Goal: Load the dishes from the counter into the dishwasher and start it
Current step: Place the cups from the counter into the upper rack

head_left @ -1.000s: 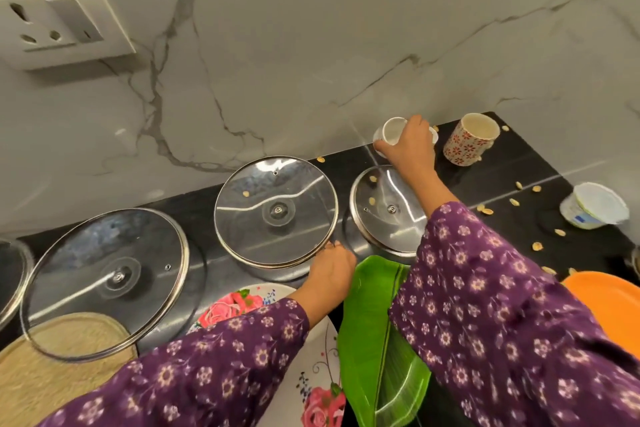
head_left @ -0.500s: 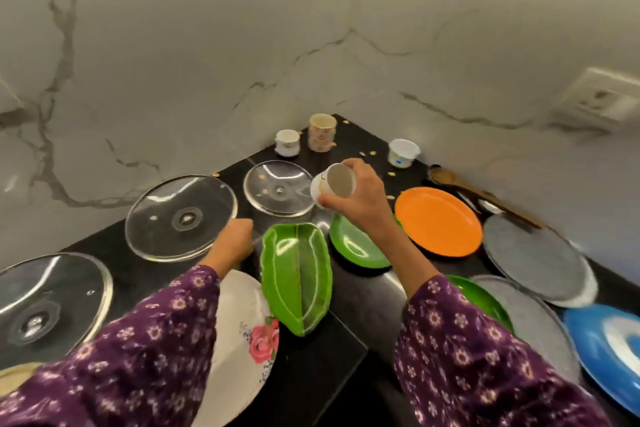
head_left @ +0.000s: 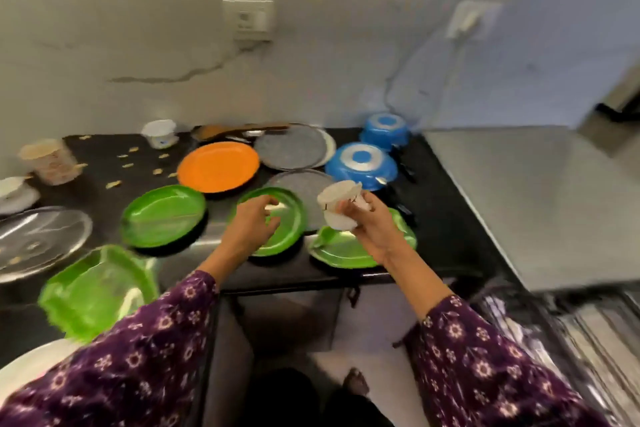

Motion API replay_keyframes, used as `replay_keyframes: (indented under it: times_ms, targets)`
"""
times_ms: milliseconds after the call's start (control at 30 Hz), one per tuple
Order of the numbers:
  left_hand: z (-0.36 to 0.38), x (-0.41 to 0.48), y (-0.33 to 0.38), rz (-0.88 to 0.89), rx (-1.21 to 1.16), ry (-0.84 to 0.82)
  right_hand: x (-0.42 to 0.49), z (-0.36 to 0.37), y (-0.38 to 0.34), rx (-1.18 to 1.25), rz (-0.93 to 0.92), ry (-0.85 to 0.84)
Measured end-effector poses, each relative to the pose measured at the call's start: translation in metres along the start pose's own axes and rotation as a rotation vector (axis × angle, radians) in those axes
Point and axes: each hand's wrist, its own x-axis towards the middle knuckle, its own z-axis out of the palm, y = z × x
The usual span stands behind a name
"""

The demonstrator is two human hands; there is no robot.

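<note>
The right hand (head_left: 372, 229) grips a white cup (head_left: 337, 206), tilted above a green leaf-shaped plate (head_left: 341, 250); blur hides the cup's inside. The left hand (head_left: 251, 224), fingers loosely curled and holding nothing, hangs over a round green plate (head_left: 291, 218). Behind them a blue pan (head_left: 362, 163) lies bottom-up on the black counter (head_left: 104, 163)

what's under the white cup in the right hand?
A green leaf plate on the counter; the white cup, gripped by the right hand, hangs roughly above it. The hand hides part of it.
</note>
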Motion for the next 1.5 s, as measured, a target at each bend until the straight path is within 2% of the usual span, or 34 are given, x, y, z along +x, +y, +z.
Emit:
replay_keyframes:
  times_ms: [100,200,300,400,500,633,733,867,933,1033,1167,1367,1500]
  targets:
    - [0.051,0.006,0.064,0.141,-0.028,-0.122,-0.05,-0.063,-0.013,0.091,0.008,0.126]
    - [0.102,0.004,0.118,0.296,-0.004,-0.239,-0.095,-0.129,-0.016,0.352,0.059,0.289]
    - [0.147,-0.004,0.164,0.418,0.006,-0.327,-0.14,-0.185,-0.019,0.528,0.01,0.458]
    - [0.19,-0.013,0.207,0.514,0.012,-0.416,-0.185,-0.233,-0.018,0.568,0.026,0.637]
    - [0.235,-0.021,0.247,0.581,0.026,-0.503,-0.23,-0.29,-0.008,0.608,0.032,0.752]
    - [0.288,-0.04,0.297,0.68,0.074,-0.593,-0.284,-0.362,0.006,0.6,0.129,0.9]
    - [0.327,-0.052,0.325,0.744,0.157,-0.613,-0.311,-0.409,0.015,0.394,0.245,0.987]
    - [0.376,-0.058,0.347,0.738,0.276,-0.581,-0.332,-0.458,0.034,-0.106,0.433,1.093]
    - [0.393,-0.059,0.356,0.71,0.358,-0.567,-0.338,-0.478,0.046,-0.456,0.505,1.064]
    - [0.416,-0.059,0.36,0.648,0.393,-0.587,-0.344,-0.504,0.064,-0.934,0.732,0.913]
    - [0.44,-0.063,0.353,0.624,0.421,-0.587,-0.345,-0.522,0.087,-1.111,0.77,0.738]
    - [0.459,-0.068,0.339,0.691,0.501,-0.492,-0.349,-0.538,0.124,-1.468,0.782,0.501]
    - [0.461,-0.068,0.332,0.731,0.509,-0.444,-0.353,-0.542,0.143,-1.499,0.81,0.415]
